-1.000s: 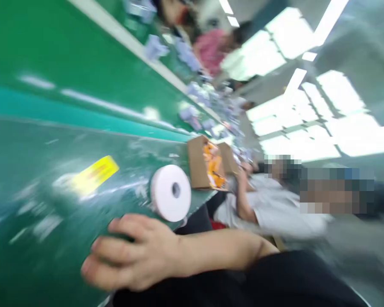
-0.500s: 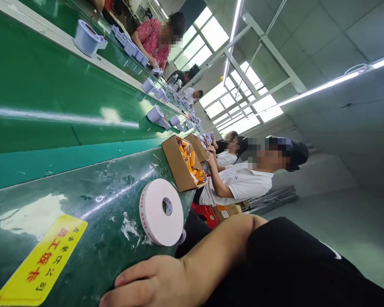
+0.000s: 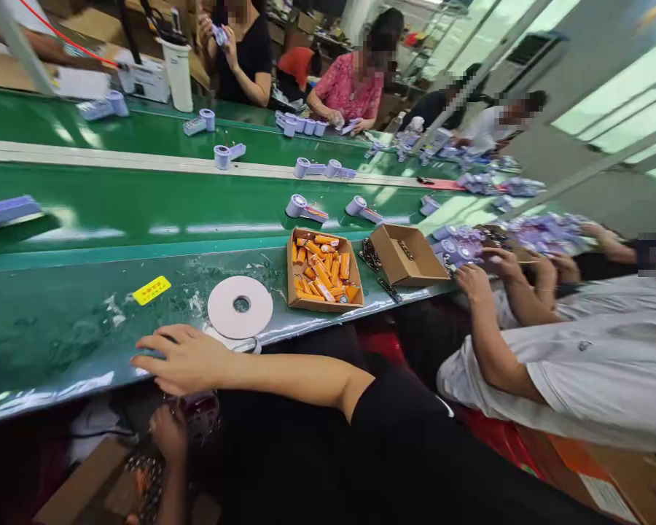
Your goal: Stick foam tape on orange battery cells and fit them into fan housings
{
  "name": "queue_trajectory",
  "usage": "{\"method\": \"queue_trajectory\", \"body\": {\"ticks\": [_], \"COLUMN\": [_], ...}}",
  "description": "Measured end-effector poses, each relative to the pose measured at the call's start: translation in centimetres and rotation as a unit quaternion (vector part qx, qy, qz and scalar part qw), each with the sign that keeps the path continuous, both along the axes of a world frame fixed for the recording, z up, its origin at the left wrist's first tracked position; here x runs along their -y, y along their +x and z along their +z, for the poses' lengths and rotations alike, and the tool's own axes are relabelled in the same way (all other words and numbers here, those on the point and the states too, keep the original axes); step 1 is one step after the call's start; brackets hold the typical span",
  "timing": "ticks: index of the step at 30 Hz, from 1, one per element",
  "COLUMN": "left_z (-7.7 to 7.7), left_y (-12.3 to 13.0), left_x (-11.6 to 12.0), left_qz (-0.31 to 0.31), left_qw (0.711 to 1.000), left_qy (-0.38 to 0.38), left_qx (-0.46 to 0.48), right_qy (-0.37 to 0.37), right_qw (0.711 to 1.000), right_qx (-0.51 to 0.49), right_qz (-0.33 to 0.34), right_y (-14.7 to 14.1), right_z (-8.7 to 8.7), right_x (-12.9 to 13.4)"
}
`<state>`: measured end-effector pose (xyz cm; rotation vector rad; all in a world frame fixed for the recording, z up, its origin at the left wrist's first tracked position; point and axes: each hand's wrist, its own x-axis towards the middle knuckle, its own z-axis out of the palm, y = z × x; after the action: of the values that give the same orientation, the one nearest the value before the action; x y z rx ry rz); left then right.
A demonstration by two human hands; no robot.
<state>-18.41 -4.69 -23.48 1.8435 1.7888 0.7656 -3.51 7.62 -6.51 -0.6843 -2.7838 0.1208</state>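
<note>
Cam tilt eased, R hand [image 3: 189,361] spread by green tbl [image 3: 76,343] edge, L hand can't tell, bright windows [image 3: 595,120] beyond

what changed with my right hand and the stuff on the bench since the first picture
The view has swung to a more level angle. The right hand has opened from curled to spread fingers, by the near edge of the bench; its exact shift is unclear. Nothing was visibly taken or let go. The white roll, yellow card and box of orange cylinders kept their order.
</note>
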Motion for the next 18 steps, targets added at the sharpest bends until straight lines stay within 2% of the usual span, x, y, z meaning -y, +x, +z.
{"method": "queue_trajectory", "body": {"ticks": [2,3,5,7,10,13,15,18], "left_z": [3.0,4.7,8.2,11.8,16.6,20.3,22.2,24.2], "left_y": [0.9,1.8,4.1,6.5,9.5,11.4,11.8,11.5], "left_x": [3.6,5.0,6.7,6.7,4.4,1.4,-0.2,-2.4], "left_qz": [0.13,0.175,0.217,0.227,0.194,0.129,0.102,0.034], "left_qw": [0.989,0.98,0.966,0.959,0.95,0.93,0.935,0.963], "left_qy": [0.059,0.081,0.099,0.098,0.078,0.054,0.049,0.028], "left_qx": [0.032,0.054,0.1,0.14,0.231,0.339,0.336,0.265], "right_qy": [-0.064,-0.103,-0.193,-0.286,-0.389,-0.412,-0.402,-0.424], "right_qw": [0.994,0.985,0.959,0.929,0.889,0.879,0.885,0.881], "right_qx": [-0.068,-0.109,-0.179,-0.211,-0.223,-0.24,-0.234,-0.206], "right_qz": [0.059,0.083,0.102,0.105,0.09,0.037,0.027,0.036], "right_y": [2.0,3.4,6.7,10.0,13.8,16.4,17.8,19.7], "right_z": [0.1,0.1,0.2,0.5,1.6,2.7,3.1,2.9], "right_x": [1.8,3.0,5.5,7.4,8.0,7.0,6.0,4.5]}}
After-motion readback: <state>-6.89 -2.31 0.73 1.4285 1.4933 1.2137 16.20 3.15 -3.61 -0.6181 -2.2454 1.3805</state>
